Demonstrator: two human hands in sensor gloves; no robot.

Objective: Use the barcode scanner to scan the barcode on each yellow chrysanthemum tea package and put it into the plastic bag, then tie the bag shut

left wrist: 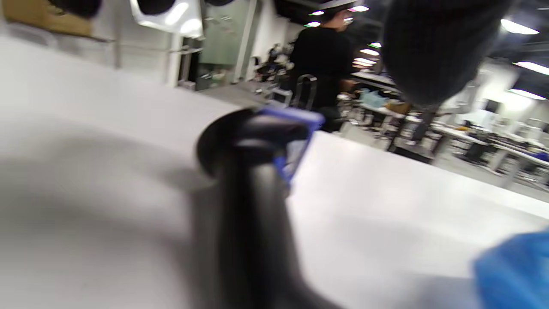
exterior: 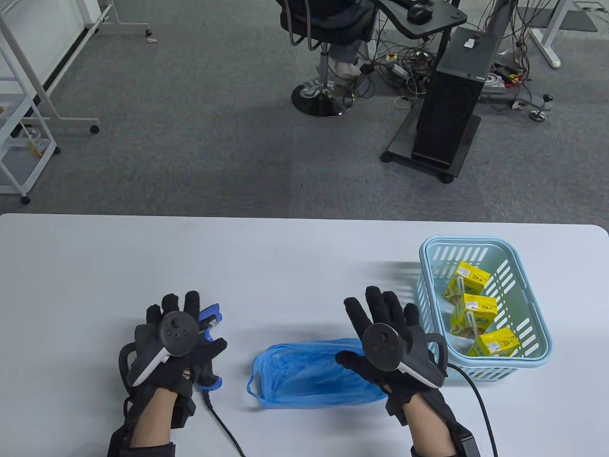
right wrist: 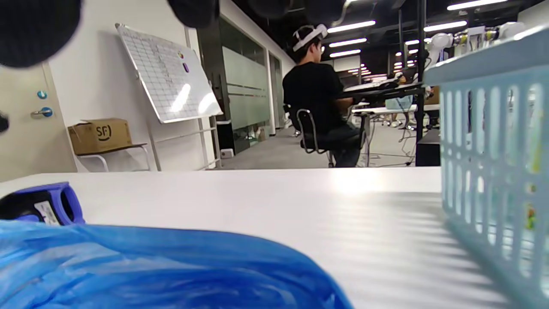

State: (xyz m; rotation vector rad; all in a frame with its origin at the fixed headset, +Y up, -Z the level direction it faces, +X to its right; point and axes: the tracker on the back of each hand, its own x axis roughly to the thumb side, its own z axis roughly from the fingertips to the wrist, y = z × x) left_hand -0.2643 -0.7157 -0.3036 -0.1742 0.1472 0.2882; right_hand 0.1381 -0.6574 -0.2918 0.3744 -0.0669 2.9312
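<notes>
Three yellow chrysanthemum tea packages [exterior: 478,312] lie in a light blue basket [exterior: 499,365] at the right of the white table. A crumpled blue plastic bag [exterior: 304,376] lies flat at the front centre. The black and blue barcode scanner [exterior: 209,326] rests on the table under my left hand [exterior: 190,328], whose fingers are spread above it without curling round it. In the left wrist view the scanner [left wrist: 253,180] stands just below the fingertips. My right hand [exterior: 366,328] hovers with straight, spread fingers over the bag's right end, beside the basket, holding nothing.
The scanner's black cable [exterior: 223,423] runs to the table's front edge. In the right wrist view the basket wall [right wrist: 493,171] is close on the right and the bag [right wrist: 150,270] fills the foreground. Beyond the table a person sits in a chair [exterior: 323,28].
</notes>
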